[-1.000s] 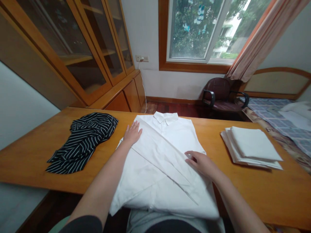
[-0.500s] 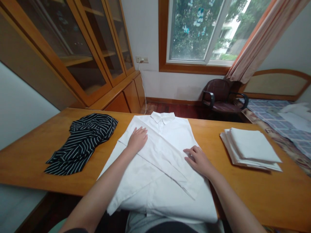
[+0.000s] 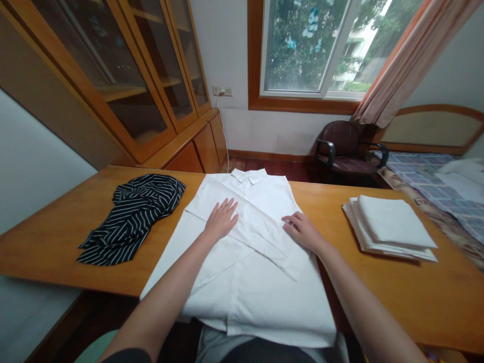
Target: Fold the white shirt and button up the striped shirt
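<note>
"As we start just left of the white button-front shirt (image 3: 251, 269), what do we meet?"

"We find a black garment with thin white stripes (image 3: 132, 219), rumpled on the wooden table (image 3: 408, 307), apart from the shirt. Beyond the shirt, on the left, we see a glass-fronted cabinet (image 3: 128, 92)."

"And our left hand (image 3: 222, 219)?"

"It lies flat on the upper left part of the shirt, palm down, fingers a little spread, over a sleeve (image 3: 260, 234) laid slantwise across the front."

"How does the shirt itself lie?"

"We have it front up in the middle of the table, its collar (image 3: 249, 176) at the far edge and its hem reaching past the near edge, over our lap. The placket runs down its middle."

"Now our right hand (image 3: 301, 230)?"

"Loosely bent, it rests at the shirt's right side, with thumb and forefinger slightly apart on the cloth."

"What do we see farther right?"

"Beyond the shirt's right shoulder, a sliding window (image 3: 313, 50), then a maroon armchair (image 3: 340, 138) and a pink curtain (image 3: 401, 65). On the table, well to the right of the shirt, we have a stack of folded white cloth (image 3: 393, 222); past that stands a bed (image 3: 423, 176) with a plaid cover."
</note>
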### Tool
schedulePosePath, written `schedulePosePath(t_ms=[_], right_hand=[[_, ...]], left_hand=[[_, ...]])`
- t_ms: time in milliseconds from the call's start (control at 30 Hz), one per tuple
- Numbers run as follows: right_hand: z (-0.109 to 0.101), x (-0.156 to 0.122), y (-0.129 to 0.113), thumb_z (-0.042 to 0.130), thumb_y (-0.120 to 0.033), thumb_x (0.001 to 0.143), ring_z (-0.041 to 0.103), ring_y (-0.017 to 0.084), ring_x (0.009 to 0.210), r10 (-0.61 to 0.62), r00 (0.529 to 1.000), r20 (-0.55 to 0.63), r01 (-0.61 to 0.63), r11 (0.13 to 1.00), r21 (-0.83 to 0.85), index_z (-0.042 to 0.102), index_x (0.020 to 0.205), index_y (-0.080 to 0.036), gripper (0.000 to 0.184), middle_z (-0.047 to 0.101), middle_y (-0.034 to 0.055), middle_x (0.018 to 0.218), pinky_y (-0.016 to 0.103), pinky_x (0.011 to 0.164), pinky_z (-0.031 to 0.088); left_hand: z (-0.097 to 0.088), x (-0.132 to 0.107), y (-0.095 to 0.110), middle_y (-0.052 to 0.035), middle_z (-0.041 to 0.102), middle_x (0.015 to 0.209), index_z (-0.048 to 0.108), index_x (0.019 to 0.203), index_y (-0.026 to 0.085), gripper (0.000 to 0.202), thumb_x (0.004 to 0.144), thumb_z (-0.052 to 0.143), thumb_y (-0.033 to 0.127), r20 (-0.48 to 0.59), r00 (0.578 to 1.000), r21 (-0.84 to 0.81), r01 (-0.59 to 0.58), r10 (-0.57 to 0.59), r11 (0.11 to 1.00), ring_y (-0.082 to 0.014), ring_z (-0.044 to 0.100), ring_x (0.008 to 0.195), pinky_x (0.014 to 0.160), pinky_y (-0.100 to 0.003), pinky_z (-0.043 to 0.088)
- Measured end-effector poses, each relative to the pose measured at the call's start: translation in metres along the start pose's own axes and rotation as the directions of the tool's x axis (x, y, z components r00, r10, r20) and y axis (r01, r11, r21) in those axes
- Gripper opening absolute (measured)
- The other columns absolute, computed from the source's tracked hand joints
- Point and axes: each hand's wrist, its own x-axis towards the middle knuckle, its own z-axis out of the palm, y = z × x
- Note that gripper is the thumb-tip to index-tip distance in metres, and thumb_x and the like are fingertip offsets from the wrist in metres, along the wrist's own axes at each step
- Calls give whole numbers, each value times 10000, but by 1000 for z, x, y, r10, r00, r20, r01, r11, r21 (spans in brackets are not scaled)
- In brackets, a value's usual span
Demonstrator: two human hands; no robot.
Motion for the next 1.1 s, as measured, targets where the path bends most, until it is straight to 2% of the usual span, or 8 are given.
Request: schedulePosePath(t_ms=[100,233,500,733,800,900,1000,1100], right_hand=[[-1,-2,-4,455,-346,990,568,232,997,-18,999,-40,19,1000,15,649,1182,-211,304,599,88,1028,398,937,458],[-2,-19,-19,507,-320,962,551,252,1085,-73,994,-85,75,997,27,644,1173,-222,270,584,107,1143,429,975,456],[5,-62,-45,619,-291,889,551,249,981,-157,986,48,156,987,38,644,995,-221,129,598,95,1035,421,876,491],[1,-79,-44,708,-290,802,543,275,1107,-157,985,71,149,983,108,627,1025,-230,244,574,116,1175,437,945,486],[-5,-83,-45,704,-258,788,532,275,1159,-168,981,101,156,981,114,629,1049,-229,274,552,119,1239,430,982,474],[-13,-89,-47,669,-213,791,550,258,1145,-164,976,146,152,984,92,629,1066,-223,278,556,119,1246,400,983,480],[-16,-91,-46,635,-196,805,584,244,1073,-171,973,152,162,984,66,646,1018,-214,214,594,117,1170,375,932,505],[-12,-90,-43,590,-187,838,607,233,996,-206,972,116,202,978,47,674,979,-210,166,632,110,1082,365,871,521]], left_hand=[[2,8,-5,-36,306,1596,382,1498,236,537,988,345,402,6,1000,10,11,-11,1000,-240,226,1493,1214,-491,178],[3,15,-11,-33,301,1597,380,1500,240,538,989,338,403,11,1000,11,22,-22,1000,-240,225,1493,1214,-495,177],[-1,16,-14,-45,361,1571,440,1461,230,500,986,348,355,4,1000,5,12,-12,1000,-238,272,1477,1206,-481,216],[-7,10,5,-85,502,1475,556,1360,192,444,946,398,216,-46,999,0,15,-15,1000,-257,421,1392,1170,-449,317],[-12,7,17,-98,532,1443,585,1323,180,430,922,429,173,-53,998,-35,-45,43,998,-261,449,1364,1166,-455,328],[-25,-1,44,-89,571,1388,630,1250,201,391,897,475,136,-93,974,-156,-220,208,963,-243,471,1324,1139,-443,375],[-39,-10,73,-87,647,1219,670,1166,223,310,916,501,152,-125,907,-318,-420,401,850,-220,543,1183,1016,-393,476],[-46,-16,96,-77,674,1045,703,1060,214,218,949,516,224,-94,847,-433,-508,523,744,-196,586,1016,896,-333,501]])
